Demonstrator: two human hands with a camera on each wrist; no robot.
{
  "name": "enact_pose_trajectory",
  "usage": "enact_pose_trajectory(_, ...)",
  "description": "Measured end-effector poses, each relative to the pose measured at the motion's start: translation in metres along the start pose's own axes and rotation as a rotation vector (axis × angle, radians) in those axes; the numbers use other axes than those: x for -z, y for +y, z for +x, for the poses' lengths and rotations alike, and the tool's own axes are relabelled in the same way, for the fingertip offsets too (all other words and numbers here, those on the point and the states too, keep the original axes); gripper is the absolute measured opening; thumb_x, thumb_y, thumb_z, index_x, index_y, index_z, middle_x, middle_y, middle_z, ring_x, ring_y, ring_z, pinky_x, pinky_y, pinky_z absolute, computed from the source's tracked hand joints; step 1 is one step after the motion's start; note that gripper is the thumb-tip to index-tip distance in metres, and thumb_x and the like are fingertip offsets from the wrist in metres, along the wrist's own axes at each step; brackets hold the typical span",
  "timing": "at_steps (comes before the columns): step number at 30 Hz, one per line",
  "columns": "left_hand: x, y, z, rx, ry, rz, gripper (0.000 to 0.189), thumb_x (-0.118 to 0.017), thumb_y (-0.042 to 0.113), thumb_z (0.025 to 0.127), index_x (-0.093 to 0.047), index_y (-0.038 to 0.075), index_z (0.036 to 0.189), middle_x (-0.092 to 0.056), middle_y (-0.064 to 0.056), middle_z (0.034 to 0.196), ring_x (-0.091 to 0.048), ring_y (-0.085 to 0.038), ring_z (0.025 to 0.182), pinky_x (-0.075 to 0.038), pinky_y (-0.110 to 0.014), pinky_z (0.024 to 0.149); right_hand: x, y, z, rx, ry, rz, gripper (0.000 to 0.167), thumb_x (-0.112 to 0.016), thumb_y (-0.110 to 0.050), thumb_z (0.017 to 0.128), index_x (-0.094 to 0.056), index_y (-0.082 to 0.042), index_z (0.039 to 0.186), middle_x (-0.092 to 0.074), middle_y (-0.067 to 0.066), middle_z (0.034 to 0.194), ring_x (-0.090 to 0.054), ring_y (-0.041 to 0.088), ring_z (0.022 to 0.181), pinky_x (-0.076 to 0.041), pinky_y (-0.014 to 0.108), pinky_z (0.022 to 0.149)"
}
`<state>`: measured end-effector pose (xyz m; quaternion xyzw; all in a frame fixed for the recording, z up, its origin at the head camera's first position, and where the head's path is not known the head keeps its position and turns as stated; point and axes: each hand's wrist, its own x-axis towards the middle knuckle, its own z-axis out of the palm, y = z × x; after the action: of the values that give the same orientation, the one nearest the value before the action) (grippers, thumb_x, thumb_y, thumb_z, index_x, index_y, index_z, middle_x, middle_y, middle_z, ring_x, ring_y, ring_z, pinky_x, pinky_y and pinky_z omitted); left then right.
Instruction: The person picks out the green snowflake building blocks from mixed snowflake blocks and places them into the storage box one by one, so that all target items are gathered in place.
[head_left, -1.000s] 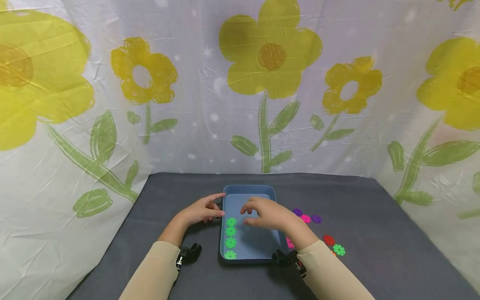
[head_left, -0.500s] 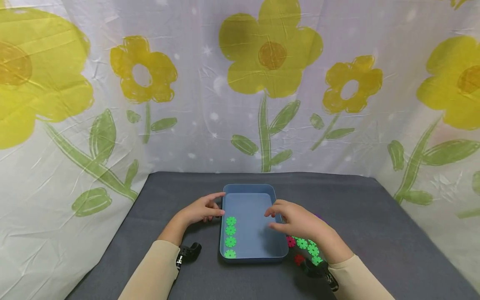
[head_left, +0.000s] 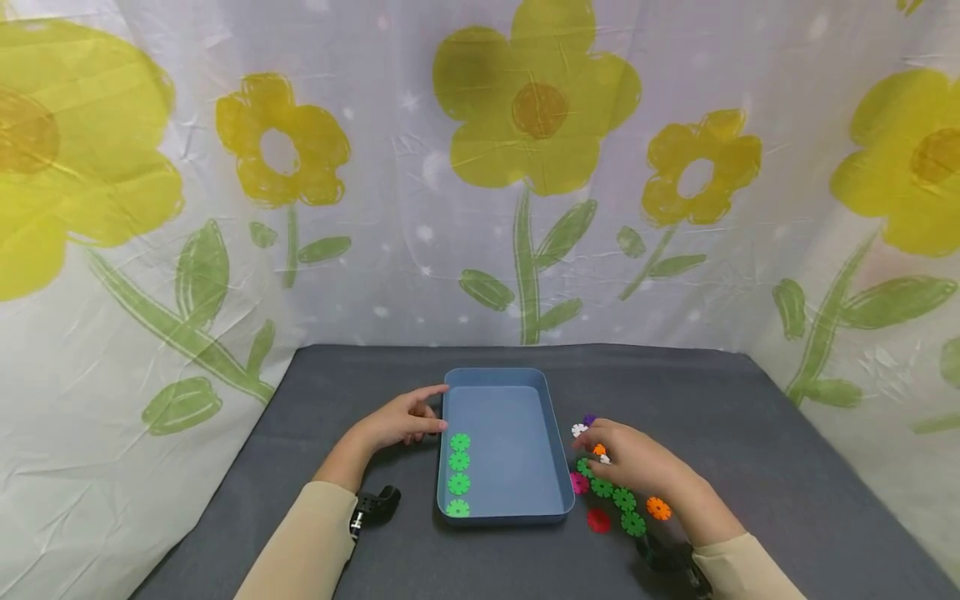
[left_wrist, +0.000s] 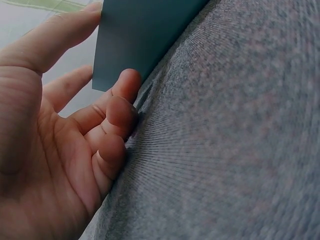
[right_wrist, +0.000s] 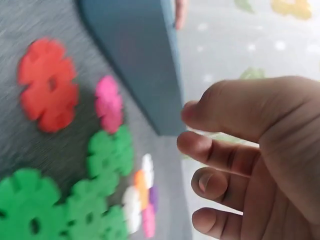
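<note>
Evidently, the right grip (head_left: 633,462) hangs loose, holding nothing, with green discs (head_left: 624,500) under and just nearside of it; likely light and stiff, they should suit a pinch across the notched edges. The left grip (head_left: 401,419), unclenched, touches the tray (head_left: 517,450) beside it.

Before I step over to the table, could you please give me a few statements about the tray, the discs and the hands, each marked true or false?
1. Four green discs stand in a column inside the tray. True.
2. That column runs along the tray's right side. False: it runs along the left side.
3. The left hand touches the tray, while the right hand does not. True.
4. The red disc lies on the table, outside the tray. True.
5. The right hand holds the red disc. False: no disc shows between its thumb and fingers.
</note>
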<state>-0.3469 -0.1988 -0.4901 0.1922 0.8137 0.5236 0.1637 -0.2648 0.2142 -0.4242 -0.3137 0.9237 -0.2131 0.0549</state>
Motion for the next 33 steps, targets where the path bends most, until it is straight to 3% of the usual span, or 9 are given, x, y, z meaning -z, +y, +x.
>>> enact_pose_trajectory(6,0.000,-0.002,-0.002,0.010,0.004,-0.003,0.082,-0.078,0.029,0.095,-0.033,0.016,0.162,-0.066,-0.009,0.091,-0.049,-0.018,0.063,-0.043,-0.033,0.056,-0.011,0.018,-0.001,-0.045,-0.011,-0.027,0.028,-0.071,-0.002,0.088,-0.075,-0.009,0.115,-0.064,0.004,0.111,-0.060,0.022,0.093,-0.051,0.038,0.076)
enact_pose_trajectory(16,0.000,-0.003,-0.005,-0.003,0.018,-0.012,0.080,-0.077,0.027,0.095,-0.035,0.015,0.161,-0.065,-0.008,0.090,-0.049,-0.020,0.063,-0.042,-0.035,0.055,-0.021,0.038,0.003,-0.064,-0.004,0.062,0.033,-0.068,0.002,0.082,-0.075,-0.014,0.110,-0.061,0.001,0.106,-0.053,0.019,0.086,-0.044,0.033,0.069)
enact_pose_trajectory(27,-0.001,-0.001,-0.004,0.003,0.024,-0.001,0.079,-0.078,0.027,0.095,-0.036,0.016,0.161,-0.066,-0.007,0.090,-0.050,-0.020,0.063,-0.042,-0.035,0.055,-0.027,0.041,0.003,-0.063,0.023,0.054,0.019,-0.071,-0.002,0.080,-0.069,-0.016,0.091,-0.058,-0.003,0.095,-0.051,0.013,0.078,-0.045,0.031,0.066)
enact_pose_trajectory(33,-0.001,-0.002,-0.003,0.000,0.021,-0.006,0.079,-0.077,0.027,0.095,-0.036,0.015,0.161,-0.066,-0.011,0.091,-0.050,-0.020,0.063,-0.042,-0.034,0.055,-0.028,0.043,0.002,-0.024,-0.006,0.099,0.031,-0.074,-0.005,0.080,-0.075,-0.015,0.110,-0.061,-0.002,0.102,-0.054,0.016,0.083,-0.047,0.031,0.069)
